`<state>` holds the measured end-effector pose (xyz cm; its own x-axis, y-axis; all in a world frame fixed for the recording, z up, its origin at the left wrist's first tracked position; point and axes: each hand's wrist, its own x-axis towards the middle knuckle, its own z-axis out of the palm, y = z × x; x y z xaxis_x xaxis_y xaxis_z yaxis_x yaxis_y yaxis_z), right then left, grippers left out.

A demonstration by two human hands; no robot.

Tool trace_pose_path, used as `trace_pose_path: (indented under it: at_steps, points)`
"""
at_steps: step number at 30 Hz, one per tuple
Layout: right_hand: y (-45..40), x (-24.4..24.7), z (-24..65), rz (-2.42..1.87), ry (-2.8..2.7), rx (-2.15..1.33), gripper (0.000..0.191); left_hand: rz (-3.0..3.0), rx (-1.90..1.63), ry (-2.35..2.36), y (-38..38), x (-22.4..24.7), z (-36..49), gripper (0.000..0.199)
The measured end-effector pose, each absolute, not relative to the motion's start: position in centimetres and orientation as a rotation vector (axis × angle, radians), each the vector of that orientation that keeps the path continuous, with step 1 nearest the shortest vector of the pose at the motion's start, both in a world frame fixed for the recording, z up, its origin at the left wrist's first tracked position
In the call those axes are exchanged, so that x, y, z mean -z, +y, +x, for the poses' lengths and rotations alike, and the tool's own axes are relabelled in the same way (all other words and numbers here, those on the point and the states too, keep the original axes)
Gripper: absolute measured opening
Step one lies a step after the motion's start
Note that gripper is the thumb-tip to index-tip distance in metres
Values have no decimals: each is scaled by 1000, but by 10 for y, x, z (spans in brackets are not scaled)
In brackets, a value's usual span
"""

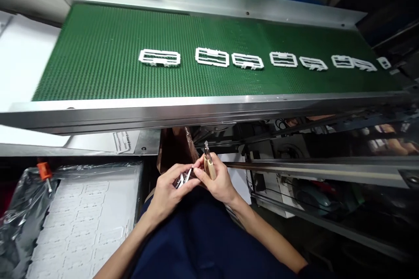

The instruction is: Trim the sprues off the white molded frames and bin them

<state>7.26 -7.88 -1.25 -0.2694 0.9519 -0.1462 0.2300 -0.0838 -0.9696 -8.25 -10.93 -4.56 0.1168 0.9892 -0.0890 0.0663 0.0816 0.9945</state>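
Note:
Close to my body, my left hand (172, 189) is closed around a small white plastic frame (183, 178), of which only slim bars show between the fingers. My right hand (219, 182) grips a pair of nippers (208, 165) with tan handles, their metal jaws pointing up and away from the white part. The right fingertips meet the frame's near end beside my left fingers. Beyond my hands, several similar white frames (212, 57) lie in a loose row on the green conveyor belt (108, 52).
The conveyor's metal side rail (157, 113) runs across in front of my hands. At lower left is a plastic-lined box (114, 183) with rows of white parts, an orange-handled tool (45, 171) at its corner. A brown bag (175, 146) hangs below the rail.

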Motion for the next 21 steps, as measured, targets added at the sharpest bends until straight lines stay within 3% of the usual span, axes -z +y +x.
trace_pose_path:
  at_steps: [3,7,12,21]
  points:
    - [-71,31,70,-1478,-1643,-1368,20,769,-954,1263,-117,62,-86,33]
    - [-51,59,56,-1657,-1896,-1287,23,576,-923,1293,-138,77,-95,39]
    - [-13,93,6,-1747,-2275,-1078,49,453,-962,1305,-163,72,-103,39]
    - [46,139,-116,-1703,-2449,-675,47,255,-1200,1254,-193,71,-131,38]
